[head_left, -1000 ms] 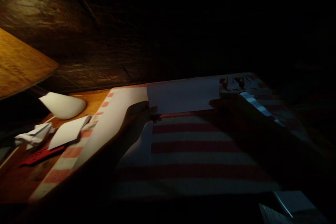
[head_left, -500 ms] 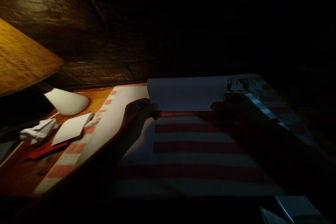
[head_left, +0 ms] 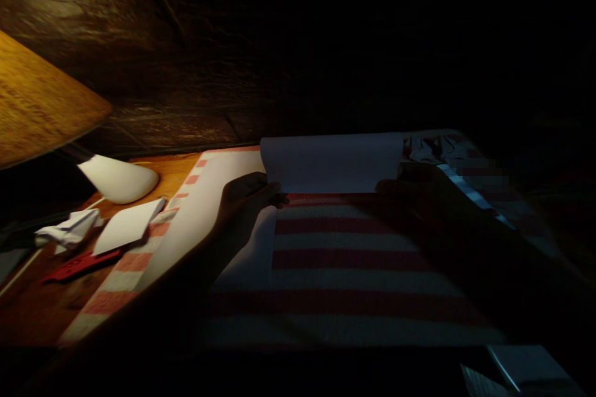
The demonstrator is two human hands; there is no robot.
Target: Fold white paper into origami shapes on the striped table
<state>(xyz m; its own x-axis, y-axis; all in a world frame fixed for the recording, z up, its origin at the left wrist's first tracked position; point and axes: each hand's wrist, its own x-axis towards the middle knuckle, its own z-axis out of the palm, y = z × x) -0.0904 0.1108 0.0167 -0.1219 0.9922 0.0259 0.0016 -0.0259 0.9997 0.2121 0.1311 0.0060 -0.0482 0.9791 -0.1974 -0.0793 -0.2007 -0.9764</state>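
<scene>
A white sheet of paper (head_left: 331, 164) is held between my hands, its far part curving over toward me. My left hand (head_left: 249, 195) pinches its left near corner, and my right hand (head_left: 410, 185), deep in shadow, grips the right near corner. Under my left forearm another white sheet (head_left: 186, 223) lies flat on a red-and-white striped cloth (head_left: 344, 279). Just past my right hand there are a shiny ruler-like strip (head_left: 465, 189) and a crumpled dark-and-light piece (head_left: 431, 147) that I cannot make out.
On the left stands a lamp with a yellow shade (head_left: 41, 99) and white base (head_left: 121, 180). Near it lie crumpled paper (head_left: 69, 229), a white pad (head_left: 128, 226) and a red cutter-like tool (head_left: 79, 265). A dark wall (head_left: 186, 74) rises behind. At bottom right is a pale flat object (head_left: 531, 369).
The near edge of the held paper has risen very slightly with both hands. Otherwise the scene looks the same.
</scene>
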